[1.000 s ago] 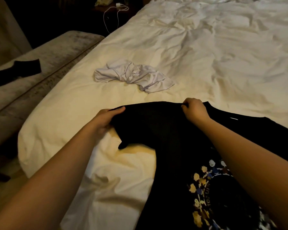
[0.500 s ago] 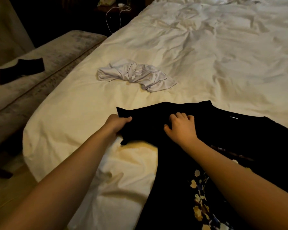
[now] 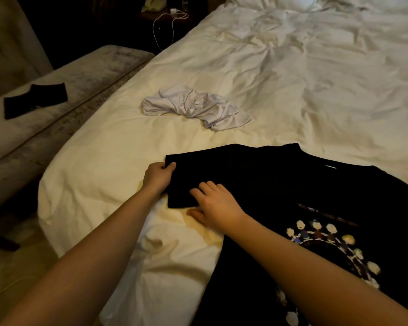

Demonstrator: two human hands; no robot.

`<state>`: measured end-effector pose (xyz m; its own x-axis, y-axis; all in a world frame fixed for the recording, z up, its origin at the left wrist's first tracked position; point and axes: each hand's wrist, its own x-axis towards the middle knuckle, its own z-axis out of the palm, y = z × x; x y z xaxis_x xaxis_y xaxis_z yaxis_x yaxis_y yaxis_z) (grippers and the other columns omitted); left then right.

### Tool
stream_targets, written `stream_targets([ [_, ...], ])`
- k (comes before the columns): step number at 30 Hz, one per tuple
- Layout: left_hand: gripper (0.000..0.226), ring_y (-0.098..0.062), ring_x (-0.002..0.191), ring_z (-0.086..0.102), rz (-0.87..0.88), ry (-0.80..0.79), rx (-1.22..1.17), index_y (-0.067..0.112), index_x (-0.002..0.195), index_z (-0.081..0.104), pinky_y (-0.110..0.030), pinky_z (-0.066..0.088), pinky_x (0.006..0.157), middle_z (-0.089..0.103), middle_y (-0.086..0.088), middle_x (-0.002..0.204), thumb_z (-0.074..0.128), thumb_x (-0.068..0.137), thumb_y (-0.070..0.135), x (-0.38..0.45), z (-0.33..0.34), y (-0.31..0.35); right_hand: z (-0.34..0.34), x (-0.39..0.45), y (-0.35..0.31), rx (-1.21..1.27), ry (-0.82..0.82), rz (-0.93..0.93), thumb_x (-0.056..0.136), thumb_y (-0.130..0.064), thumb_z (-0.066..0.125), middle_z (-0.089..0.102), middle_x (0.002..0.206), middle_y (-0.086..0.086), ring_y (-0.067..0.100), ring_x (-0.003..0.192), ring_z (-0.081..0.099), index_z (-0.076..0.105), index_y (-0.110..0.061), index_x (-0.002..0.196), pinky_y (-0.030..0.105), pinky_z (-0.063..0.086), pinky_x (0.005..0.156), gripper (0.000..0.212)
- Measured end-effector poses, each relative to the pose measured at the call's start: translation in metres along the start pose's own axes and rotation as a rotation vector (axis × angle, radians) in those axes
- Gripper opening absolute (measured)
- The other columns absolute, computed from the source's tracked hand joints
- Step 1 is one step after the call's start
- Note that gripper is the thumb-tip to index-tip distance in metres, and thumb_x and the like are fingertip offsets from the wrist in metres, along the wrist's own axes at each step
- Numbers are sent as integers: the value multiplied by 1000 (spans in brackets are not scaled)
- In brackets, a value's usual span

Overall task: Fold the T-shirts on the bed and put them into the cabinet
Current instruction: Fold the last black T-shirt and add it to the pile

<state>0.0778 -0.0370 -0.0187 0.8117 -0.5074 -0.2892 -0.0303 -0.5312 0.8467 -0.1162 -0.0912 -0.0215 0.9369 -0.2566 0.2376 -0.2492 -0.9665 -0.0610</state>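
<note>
The bed [image 3: 292,95] fills most of the view, its white sheet rumpled, and along its left side runs a grey couch [image 3: 57,95] with a dark cloth [image 3: 34,100] lying on it. The black shirt [image 3: 280,184] lies print-up across the near right of the bed, its left sleeve spread flat toward the left. A white shirt [image 3: 196,108] sits crumpled farther off, well apart from the black one. The left hand [image 3: 158,176] pinches the sleeve's outer edge, thumb on top, fingers curled beneath. The right hand [image 3: 216,204] rests flat on the sleeve's near edge, fingers released and straight, thumb on the sheet. The step in hand seems to be smoothing the sleeve before the first fold; the next move likely calls for carrying that sleeve over the body toward the right while the right hand holds the fold line. The white shirt is not yet folded. No cabinet shows in view, so nothing can be said of its contents. A cable [image 3: 165,27] hangs over a dark stand at far left.
</note>
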Motion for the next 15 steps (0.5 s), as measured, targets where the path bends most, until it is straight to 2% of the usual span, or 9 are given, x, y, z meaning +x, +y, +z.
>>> stream_targets([
  [3,24,-27,75,64,12,8,-84,14,74,69,-36,47,67,70,-8,78,66,93,27,-2,0,2,2,2,-12,-25,36,5,75,-30,77,63,91,5,26,83,62,69,-15,101,33,48,65,31],
  [5,21,-28,77,68,43,53,-131,14,76,73,-39,51,71,74,-6,80,69,91,29,-4,-2,7,-3,5,-18,38,83,38,73,-23,78,63,84,4,25,77,63,68,-14,94,30,47,61,25],
  [8,32,-18,69,61,132,87,-198,5,74,71,-34,45,66,69,-4,74,70,90,32,-14,-5,32,-20,3,-18,228,104,144,86,-25,66,64,95,4,24,89,62,67,-13,105,35,49,71,23],
  [10,38,-12,59,47,226,53,-201,9,60,60,-28,34,58,55,1,59,69,90,30,-24,1,58,-34,-5,-10,469,84,280,91,-27,58,64,102,1,17,97,58,67,-16,108,33,47,81,22],
  [11,41,-8,55,41,277,30,-188,15,56,54,-27,31,54,48,5,55,69,92,27,-33,6,74,-42,-10,-5,633,131,383,93,-26,56,65,99,-3,12,94,59,68,-18,104,29,47,81,18],
  [13,45,-4,48,36,387,-13,-111,21,53,49,-27,28,49,42,9,49,67,93,25,-51,23,105,-61,-21,9,1034,333,648,99,-20,53,66,88,-7,4,84,60,68,-21,95,23,47,76,16],
  [15,38,-4,46,45,480,-72,17,16,57,60,-28,33,51,52,7,49,67,93,26,-69,45,130,-76,-29,28,1353,499,910,104,-26,47,67,90,-1,11,87,63,67,-20,95,27,51,76,22],
])
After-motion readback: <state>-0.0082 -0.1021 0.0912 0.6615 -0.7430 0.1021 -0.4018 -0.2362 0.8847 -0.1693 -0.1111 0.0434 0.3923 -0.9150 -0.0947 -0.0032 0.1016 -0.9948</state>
